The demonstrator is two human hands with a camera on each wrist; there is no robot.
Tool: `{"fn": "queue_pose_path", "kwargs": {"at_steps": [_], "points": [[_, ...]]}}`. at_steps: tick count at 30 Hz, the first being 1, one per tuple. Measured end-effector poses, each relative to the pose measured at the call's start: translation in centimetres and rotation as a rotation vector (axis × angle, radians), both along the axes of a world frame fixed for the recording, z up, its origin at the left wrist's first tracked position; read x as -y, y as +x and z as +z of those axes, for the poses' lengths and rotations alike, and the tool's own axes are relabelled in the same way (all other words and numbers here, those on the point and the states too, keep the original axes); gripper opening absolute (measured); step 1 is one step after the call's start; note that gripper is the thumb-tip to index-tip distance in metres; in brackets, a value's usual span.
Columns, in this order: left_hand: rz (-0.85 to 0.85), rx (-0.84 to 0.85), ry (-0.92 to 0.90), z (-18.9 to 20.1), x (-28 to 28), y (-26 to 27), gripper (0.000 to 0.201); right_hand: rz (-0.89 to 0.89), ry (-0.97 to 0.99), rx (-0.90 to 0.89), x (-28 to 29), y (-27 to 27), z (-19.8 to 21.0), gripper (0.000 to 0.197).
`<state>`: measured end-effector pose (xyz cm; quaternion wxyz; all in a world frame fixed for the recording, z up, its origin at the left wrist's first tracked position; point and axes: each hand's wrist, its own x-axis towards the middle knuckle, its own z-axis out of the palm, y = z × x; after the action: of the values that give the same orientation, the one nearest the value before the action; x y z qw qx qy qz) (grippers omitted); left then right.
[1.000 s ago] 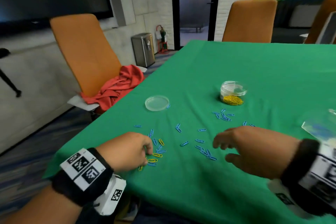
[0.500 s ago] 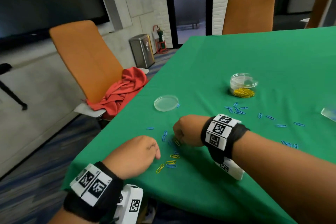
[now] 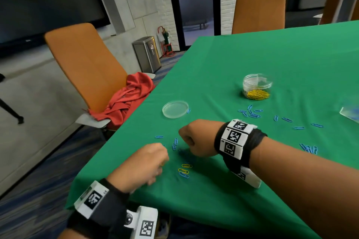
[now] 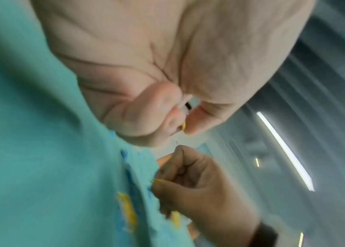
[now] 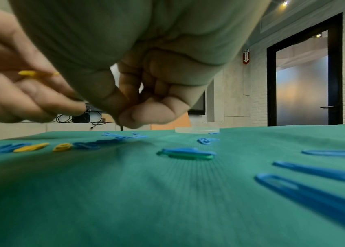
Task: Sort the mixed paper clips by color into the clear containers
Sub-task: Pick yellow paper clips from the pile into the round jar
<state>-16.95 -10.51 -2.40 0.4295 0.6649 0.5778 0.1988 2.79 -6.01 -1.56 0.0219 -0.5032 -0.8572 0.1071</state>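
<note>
Left hand (image 3: 143, 165) pinches a thin yellow wire paper clip (image 4: 183, 125) — bound, likely, for the clear round plastic jar (image 3: 256, 86) at two o'clock — right hand (image 3: 194, 139) curled, contents unclear.

Green tablecloth (image 3: 252, 60), blue clips (image 3: 252, 114), yellow clips (image 3: 185, 168), orange chair (image 3: 83, 64).

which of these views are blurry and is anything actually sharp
Left wrist view: heavy motion smear; the left hand and a pinched yellow clip are soft. Right wrist view: near blue clips defocused, doorway crisp. Head view: mostly sharp.
</note>
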Motion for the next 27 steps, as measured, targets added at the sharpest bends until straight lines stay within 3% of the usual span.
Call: {"fn": "queue_pose_path", "kwargs": {"at_steps": [2, 4, 6, 9, 11, 15, 18, 27], "points": [[0.212, 0.536, -0.279, 0.5, -0.3, 0.2, 0.015, 0.013, -0.003, -0.043, 0.1, 0.0, 0.3, 0.013], [0.292, 0.727, -0.370, 0.7, -0.7, 0.1, 0.021, 0.025, -0.017, -0.069, 0.1, 0.0, 0.5, 0.022], [0.256, 0.584, -0.263, 0.4, -1.1, 0.2, 0.020, 0.032, -0.043, -0.039, 0.2, 0.1, 0.5, 0.041], [-0.044, -0.159, 0.106, 0.0, -1.1, 0.3, 0.010, 0.035, -0.112, -0.025, 0.3, -0.1, 0.7, 0.029], [-0.215, -0.445, 0.213, -0.4, -0.7, 0.5, 0.000, 0.045, -0.130, -0.045, 0.2, -0.3, 0.6, 0.021], [-0.205, -0.542, 0.308, -0.7, -0.2, 0.8, 0.013, 0.105, -0.164, -0.077, 0.7, -0.4, 0.3, 0.014], [-0.209, -0.572, 0.355, -0.8, -0.1, 0.8, 0.019, 0.158, -0.184, -0.042, 0.9, -0.3, 0.3, 0.023], [-0.250, -0.547, 0.402, -1.7, -0.4, 0.9, 0.015, 0.142, -0.218, 0.001, 0.8, -0.5, 0.1, 0.014]]}}
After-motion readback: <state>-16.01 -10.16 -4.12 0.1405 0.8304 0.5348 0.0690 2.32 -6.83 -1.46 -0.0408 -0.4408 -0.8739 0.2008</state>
